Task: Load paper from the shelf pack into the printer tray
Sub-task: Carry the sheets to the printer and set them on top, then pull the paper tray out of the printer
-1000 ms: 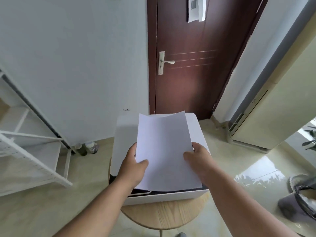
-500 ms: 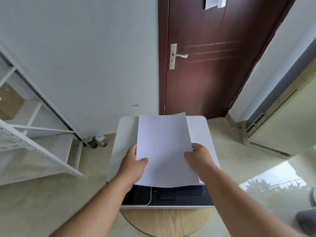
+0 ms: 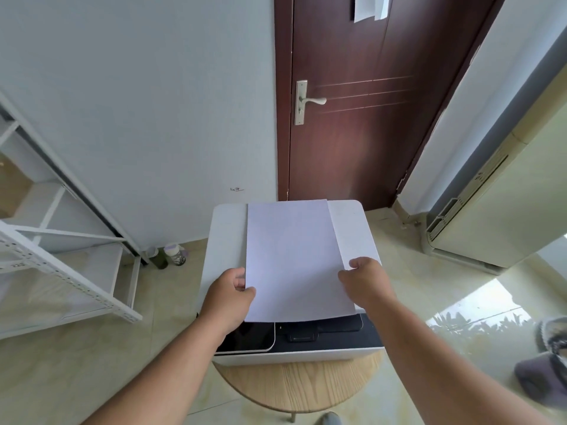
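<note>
A thin stack of white paper lies flat just above the white printer. My left hand pinches its left edge near the front corner. My right hand grips its right edge. The printer's dark front panel with a glossy screen shows below the paper's near edge. The printer stands on a round wooden stool. I cannot tell where the tray opening is; the paper hides most of the printer's top.
A white metal shelf unit stands at the left. Two small bottles sit on the floor by the wall. A brown door is straight behind the printer. A cream floor air conditioner is at the right.
The paper has moved forward and flattened over the printer's top. My hands have slid toward its side edges. More of the printer's dark front panel is uncovered.
</note>
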{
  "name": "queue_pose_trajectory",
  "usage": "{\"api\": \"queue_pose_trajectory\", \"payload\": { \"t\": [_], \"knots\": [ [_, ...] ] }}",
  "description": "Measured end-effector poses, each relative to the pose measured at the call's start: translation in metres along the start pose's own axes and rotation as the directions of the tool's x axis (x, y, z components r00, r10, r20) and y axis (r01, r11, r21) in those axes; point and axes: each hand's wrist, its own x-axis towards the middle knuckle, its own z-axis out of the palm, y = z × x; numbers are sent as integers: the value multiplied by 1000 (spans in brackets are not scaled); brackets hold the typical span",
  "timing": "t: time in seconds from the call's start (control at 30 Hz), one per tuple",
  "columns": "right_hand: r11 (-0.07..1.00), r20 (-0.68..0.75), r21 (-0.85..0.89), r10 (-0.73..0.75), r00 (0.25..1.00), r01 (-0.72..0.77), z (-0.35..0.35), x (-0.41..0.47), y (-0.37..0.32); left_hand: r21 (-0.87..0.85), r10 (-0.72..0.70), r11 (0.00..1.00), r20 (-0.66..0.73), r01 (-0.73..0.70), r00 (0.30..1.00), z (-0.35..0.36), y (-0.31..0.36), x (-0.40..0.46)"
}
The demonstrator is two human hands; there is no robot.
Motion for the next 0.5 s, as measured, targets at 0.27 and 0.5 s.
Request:
{"api": "queue_pose_trajectory", "payload": {
  "t": [0.27,0.5],
  "knots": [
    [999,-144,33,-23,989,28,-3,-55,46,-26,93,995,-207,-101,974,-27,-49,-38],
    [987,-114,147,82,990,-65,12,-103,127,-110,32,991,-363,-77,931,-12,-139,-77]
  ]
}}
